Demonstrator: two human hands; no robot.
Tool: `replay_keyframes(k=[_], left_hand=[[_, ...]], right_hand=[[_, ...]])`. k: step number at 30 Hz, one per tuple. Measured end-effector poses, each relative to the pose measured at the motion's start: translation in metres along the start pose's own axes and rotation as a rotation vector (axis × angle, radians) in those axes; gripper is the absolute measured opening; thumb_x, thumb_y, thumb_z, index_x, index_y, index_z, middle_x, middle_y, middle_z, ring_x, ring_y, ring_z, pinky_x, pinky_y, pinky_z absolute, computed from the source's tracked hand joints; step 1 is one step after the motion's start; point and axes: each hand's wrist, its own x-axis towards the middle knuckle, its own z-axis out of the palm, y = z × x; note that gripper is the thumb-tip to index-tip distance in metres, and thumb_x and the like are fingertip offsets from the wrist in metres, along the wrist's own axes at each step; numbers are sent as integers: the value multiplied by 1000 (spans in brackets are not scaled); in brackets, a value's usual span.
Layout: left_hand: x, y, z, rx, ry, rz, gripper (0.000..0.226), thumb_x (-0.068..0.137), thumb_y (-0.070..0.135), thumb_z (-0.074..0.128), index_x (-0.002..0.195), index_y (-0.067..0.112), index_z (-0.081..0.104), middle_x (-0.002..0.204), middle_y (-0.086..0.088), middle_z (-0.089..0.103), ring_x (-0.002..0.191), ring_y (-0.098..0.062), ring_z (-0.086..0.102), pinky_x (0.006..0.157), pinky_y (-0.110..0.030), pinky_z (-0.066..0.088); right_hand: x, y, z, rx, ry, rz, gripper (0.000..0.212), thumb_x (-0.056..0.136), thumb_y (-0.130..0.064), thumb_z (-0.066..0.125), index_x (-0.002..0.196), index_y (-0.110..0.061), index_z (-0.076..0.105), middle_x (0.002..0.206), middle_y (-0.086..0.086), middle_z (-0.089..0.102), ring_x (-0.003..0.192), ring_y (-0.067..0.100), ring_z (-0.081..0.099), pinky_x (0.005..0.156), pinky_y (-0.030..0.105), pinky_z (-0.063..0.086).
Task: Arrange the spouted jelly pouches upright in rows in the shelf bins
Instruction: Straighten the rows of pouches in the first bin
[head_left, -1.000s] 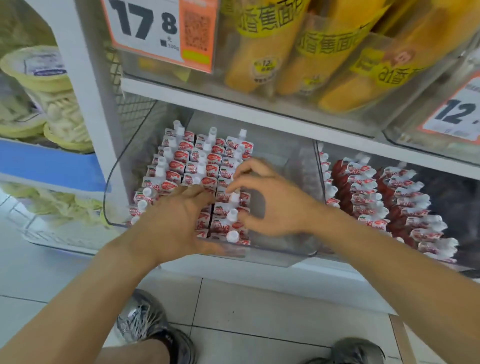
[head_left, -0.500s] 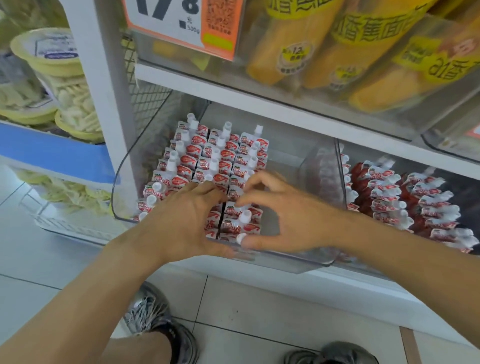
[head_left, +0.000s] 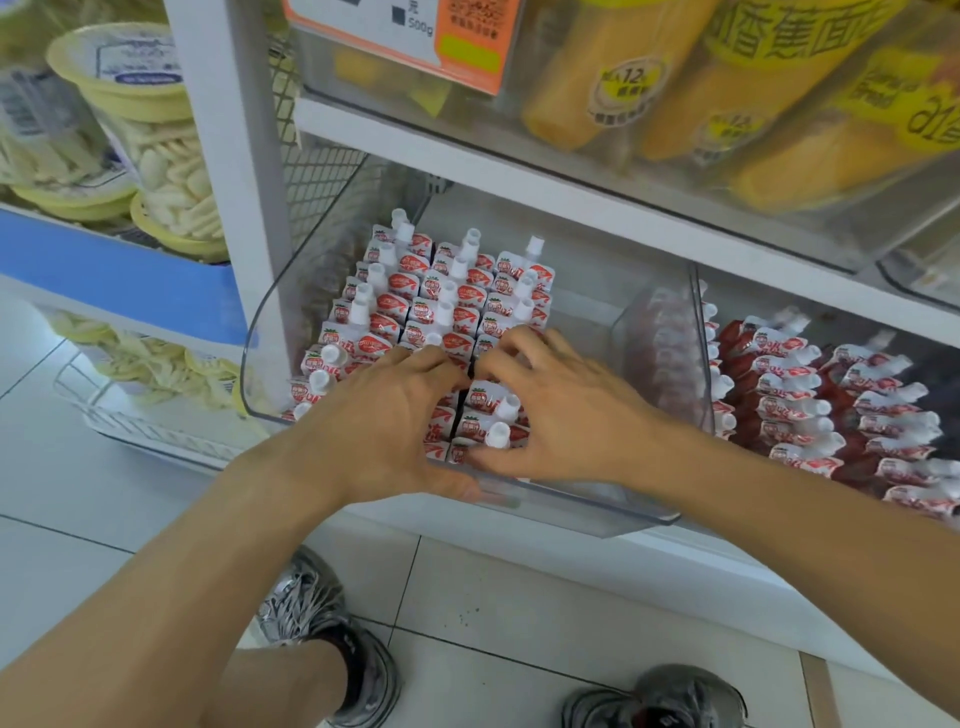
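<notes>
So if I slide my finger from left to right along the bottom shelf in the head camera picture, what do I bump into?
Yellow-lidded snack tubs → white shelf post → clear bin of upright jelly pouches, with the left hand then the right hand on them → clear divider wall → leaning red pouches.

1. 1 view only: head-worn wide-angle camera, so no overlap with any other view.
2. Faces forward and steeply down at a low shelf bin (head_left: 644, 512), very close.
3. Both forearms enter from the bottom edge; shoes (head_left: 332, 649) and floor tiles (head_left: 519, 597) sit directly below.
4. Upper shelf cropped at the top.
</notes>
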Motion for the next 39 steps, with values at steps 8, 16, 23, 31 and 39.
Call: replay_keyframes(k=[8,16,23,31,39], left_hand=[[-1,1,-3,-16,2,-2,94,48,86,59,125,32,51,117,19,49,104,-10,48,90,-37,47],[0,2,-4,-2,-16,-12,93,47,87,60,121,31,55,116,18,51,105,-11,50,90,-37,48],[0,5,-7,27,-32,-32,100,47,85,63,127,28,52,121,15,51,107,-13,50,92,-36,47],[0,4,-7,7,-42,-30,105,45,87,61,130,26,52,123,15,49,113,-14,48,95,-40,46],[1,7,-8,18,-48,-33,103,47,82,69,132,27,50,127,16,47,116,-14,47,96,-39,46]], right_hand=[[4,9,6,159,-67,-91,66,72,-66,67,122,-25,53,115,2,40,99,17,47,84,39,52],[22,21,-1,147,-277,-200,72,67,-65,67,127,-28,52,115,-2,46,108,18,50,91,38,51],[16,28,-4,197,-300,-205,63,64,-58,70,119,-29,61,115,-2,43,101,17,52,86,36,52],[-9,45,-29,253,-464,-101,79,71,-55,78,140,-40,42,140,-9,35,125,9,45,105,30,44],[65,61,-37,185,-140,157,91,70,-59,80,147,-36,38,156,6,24,145,27,23,116,34,28]])
